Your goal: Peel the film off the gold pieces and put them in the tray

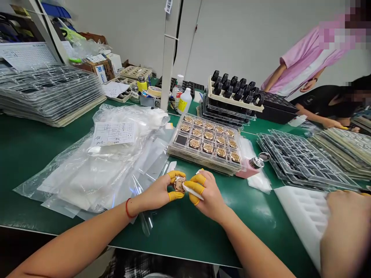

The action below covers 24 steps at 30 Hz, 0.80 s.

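A round rose-gold watch piece (179,184) is gripped at its rim by my left hand (162,190), which wears yellow finger covers and has a red string at the wrist. My right hand (207,193), also in yellow finger covers, pinches a folded white cloth (193,191) against the right side of the piece. Just beyond my hands lies a stack of clear trays (203,164). Its top tray holds rows of similar gold pieces, and one compartment at the left has none.
Plastic bags (87,173) with a paper label cover the left. A pink dispenser bottle (247,168) stands right of the trays. White foam (304,212) and another person's blurred arm (346,231) are at the right. A post (168,69) rises behind, near bottles.
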{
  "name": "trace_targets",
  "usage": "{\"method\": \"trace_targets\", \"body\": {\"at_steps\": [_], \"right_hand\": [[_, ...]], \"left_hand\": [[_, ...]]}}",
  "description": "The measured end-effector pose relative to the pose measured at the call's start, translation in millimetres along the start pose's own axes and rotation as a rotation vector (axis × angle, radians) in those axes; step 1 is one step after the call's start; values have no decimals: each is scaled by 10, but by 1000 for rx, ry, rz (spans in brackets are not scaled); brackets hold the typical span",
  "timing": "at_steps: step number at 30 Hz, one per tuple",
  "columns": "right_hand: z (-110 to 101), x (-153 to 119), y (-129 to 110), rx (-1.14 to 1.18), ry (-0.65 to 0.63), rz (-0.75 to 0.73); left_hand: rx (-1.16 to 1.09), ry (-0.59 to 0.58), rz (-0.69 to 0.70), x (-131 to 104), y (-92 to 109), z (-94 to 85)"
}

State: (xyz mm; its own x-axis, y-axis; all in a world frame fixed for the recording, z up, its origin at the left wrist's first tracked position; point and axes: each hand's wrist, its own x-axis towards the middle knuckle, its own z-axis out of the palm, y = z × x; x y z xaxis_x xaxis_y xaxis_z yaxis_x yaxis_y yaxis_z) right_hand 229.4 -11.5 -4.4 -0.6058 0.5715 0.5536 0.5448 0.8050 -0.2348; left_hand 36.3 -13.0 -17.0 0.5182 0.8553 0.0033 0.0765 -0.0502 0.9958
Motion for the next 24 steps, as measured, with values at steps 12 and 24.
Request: {"method": "trace_targets", "body": {"at_steps": [12,24], "right_hand": [[-27,-7,104,64,-56,15],[229,-89,64,305,-294,539]], "left_hand": [[-19,96,11,46,58,-128],[706,244,-308,-366,209,-1218]]}}
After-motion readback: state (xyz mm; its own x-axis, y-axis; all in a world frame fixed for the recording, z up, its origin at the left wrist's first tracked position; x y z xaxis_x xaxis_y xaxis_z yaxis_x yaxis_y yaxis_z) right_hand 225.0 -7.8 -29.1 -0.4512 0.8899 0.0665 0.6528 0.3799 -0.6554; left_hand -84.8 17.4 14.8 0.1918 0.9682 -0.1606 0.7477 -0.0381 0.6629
